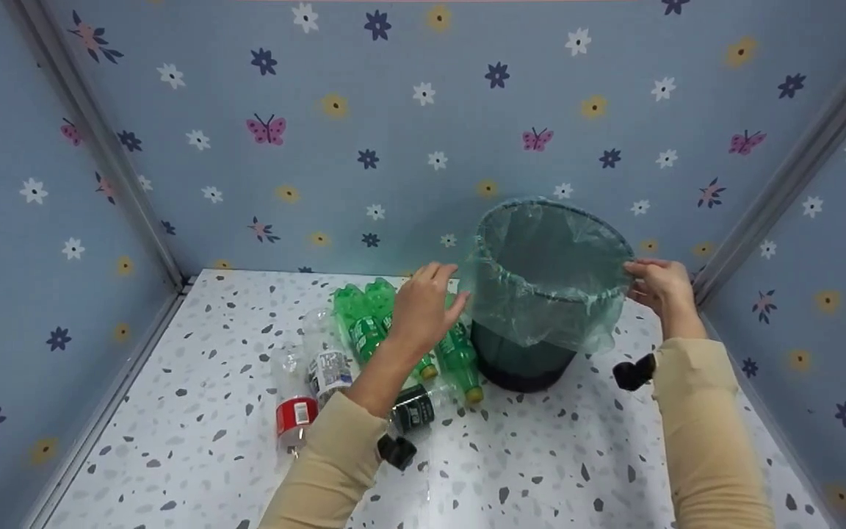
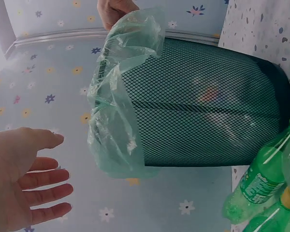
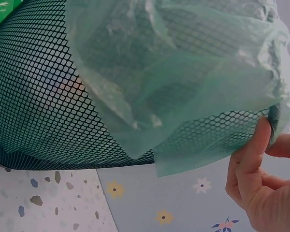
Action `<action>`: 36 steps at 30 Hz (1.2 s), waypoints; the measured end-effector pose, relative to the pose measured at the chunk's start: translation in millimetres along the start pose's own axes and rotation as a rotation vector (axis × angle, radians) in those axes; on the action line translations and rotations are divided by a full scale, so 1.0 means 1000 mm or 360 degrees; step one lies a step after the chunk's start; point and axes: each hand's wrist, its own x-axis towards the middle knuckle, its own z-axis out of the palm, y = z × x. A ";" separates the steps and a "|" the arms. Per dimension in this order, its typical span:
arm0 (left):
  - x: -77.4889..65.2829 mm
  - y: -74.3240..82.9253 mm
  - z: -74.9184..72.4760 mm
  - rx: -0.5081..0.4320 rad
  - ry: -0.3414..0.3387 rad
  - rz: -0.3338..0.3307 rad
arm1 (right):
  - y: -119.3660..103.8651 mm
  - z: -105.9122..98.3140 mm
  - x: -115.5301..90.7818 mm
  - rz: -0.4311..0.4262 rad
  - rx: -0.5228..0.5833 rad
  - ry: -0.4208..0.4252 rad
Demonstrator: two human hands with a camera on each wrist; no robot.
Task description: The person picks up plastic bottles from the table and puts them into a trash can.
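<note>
A dark green mesh trash bin [image 2: 198, 106] stands upright on the speckled tabletop. Its rim is lined with a thin green plastic bag [image 1: 526, 316], whose edge is folded down over the outside. My right hand [image 1: 662, 285] pinches the bin's rim and the bag at the right side, thumb and fingers meeting there in the right wrist view. On the other side, my left hand [image 1: 423, 305] is held just left of the bag, fingers spread and nothing in them. The left wrist view shows a gap between those fingers and the bag.
Left of the bin lie several plastic bottles: green ones [image 1: 460, 353] with yellow caps, a clear one with a red label [image 1: 296, 415], another with a white label [image 1: 331, 371], and one with a dark label [image 1: 413, 408]. Flowered blue panels [image 1: 423, 132] enclose the table.
</note>
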 end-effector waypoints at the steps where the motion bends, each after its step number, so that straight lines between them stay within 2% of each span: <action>1: -0.006 -0.003 0.001 -0.0001 -0.0013 -0.0014 | 0.000 0.000 0.000 0.0005 -0.0002 -0.0007; 10: -0.053 -0.027 0.016 -0.0067 -0.0212 -0.0242 | 0.001 0.000 0.002 0.0002 -0.0010 -0.0018; 15: -0.079 -0.039 0.026 -0.0100 -0.0298 -0.0309 | 0.003 -0.001 0.003 -0.0032 -0.0017 -0.0031; 24: -0.122 -0.061 0.046 -0.0180 -0.0355 -0.0398 | 0.003 -0.002 0.000 -0.0024 0.0026 -0.0040; 30: -0.146 -0.073 0.060 -0.0160 -0.0395 -0.0497 | 0.004 -0.003 0.002 -0.0013 0.0043 -0.0030; 36: -0.163 -0.081 0.073 -0.0105 -0.0377 -0.0534 | 0.004 -0.002 0.003 -0.0020 0.0040 -0.0030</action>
